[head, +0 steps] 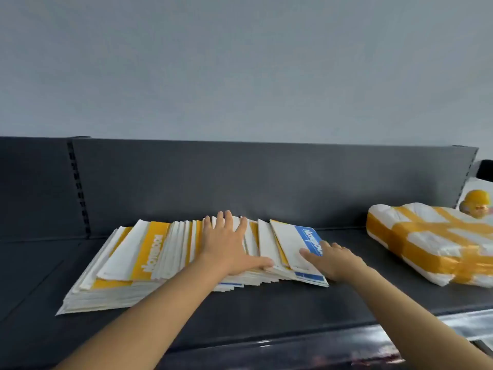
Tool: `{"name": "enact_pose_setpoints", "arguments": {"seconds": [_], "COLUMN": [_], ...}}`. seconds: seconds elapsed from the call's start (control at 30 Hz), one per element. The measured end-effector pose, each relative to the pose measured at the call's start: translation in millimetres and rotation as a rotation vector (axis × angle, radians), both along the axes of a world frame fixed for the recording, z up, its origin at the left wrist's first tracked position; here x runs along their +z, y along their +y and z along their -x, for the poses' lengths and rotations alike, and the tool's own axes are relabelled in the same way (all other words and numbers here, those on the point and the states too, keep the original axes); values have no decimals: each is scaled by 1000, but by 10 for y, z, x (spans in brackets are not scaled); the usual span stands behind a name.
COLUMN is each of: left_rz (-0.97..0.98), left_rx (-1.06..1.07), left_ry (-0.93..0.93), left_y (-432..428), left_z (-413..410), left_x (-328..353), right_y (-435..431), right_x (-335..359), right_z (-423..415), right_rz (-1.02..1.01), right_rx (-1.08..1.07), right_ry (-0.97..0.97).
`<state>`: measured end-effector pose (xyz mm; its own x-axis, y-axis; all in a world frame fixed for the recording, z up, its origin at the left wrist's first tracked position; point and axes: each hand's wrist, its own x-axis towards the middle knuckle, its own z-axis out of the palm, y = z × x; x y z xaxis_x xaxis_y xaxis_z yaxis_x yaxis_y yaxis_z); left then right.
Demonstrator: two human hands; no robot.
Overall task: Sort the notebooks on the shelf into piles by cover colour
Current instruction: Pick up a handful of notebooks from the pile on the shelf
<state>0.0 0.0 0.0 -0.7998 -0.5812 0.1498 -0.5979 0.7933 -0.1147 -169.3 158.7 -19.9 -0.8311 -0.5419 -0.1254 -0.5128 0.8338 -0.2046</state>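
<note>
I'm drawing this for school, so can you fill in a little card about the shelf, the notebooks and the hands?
Shelf: dark grey metal shelf
Notebooks: fanned spread of white paper notebooks, yellow-banded and blue-banded covers mixed
Left hand: flat on the spread's middle
Right hand: on the blue-banded white notebook at the right end
Beside: white-and-yellow plastic-wrapped bundle, apart, to the right
Sorted: not yet

We see a fanned heap of white notebooks (181, 244) lying flat on the dark shelf (266, 303), mostly yellow-banded, with one blue-banded notebook (290, 244) tilted up at the right end.
</note>
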Motion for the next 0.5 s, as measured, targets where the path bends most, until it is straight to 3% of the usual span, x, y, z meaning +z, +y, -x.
{"name": "enact_pose_setpoints", "arguments": {"seconds": [0.2,0.33,0.5], "left_rz": [-167,-327,-547], "left_rx": [64,139,247], "left_ry": [-50,-66,62], "left_y": [175,227,306], "left_z": [615,846,1128], "left_x": [-193,-217,-97], "right_y": [-103,-268,-470], "right_x": [-128,-155,-96], "right_z": [492,586,603], "right_rz": [53,92,231], "right_rx": [-10,21,38], "right_ry": [-178,-142,-308]}}
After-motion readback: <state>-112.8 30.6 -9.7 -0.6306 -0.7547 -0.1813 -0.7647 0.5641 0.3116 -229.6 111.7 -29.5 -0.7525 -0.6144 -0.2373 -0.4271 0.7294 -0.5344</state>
